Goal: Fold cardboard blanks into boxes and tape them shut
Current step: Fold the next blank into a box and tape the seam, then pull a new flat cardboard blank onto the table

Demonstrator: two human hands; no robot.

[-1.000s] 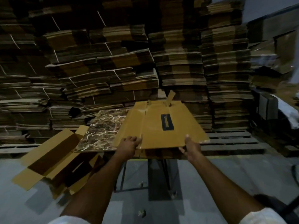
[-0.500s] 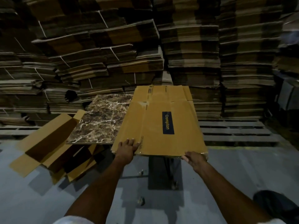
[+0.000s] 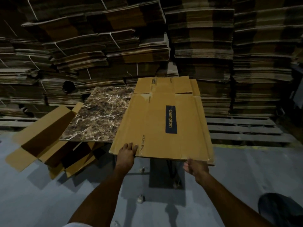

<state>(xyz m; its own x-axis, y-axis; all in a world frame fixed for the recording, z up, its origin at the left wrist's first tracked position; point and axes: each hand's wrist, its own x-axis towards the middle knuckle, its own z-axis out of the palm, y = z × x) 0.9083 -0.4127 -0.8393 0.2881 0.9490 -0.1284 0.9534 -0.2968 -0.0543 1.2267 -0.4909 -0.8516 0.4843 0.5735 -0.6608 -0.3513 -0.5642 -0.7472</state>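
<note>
Pressing Crompton cardboard blank onto marble desk at 7 o'clock, left hand fingers flat, probably steadying. Grasping its 5 o'clock edge with right hand fingers, probably to lift.

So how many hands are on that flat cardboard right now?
2. The left hand rests on top of the cardboard blank at its near left corner; the right hand grips its near edge towards the right corner.
</note>
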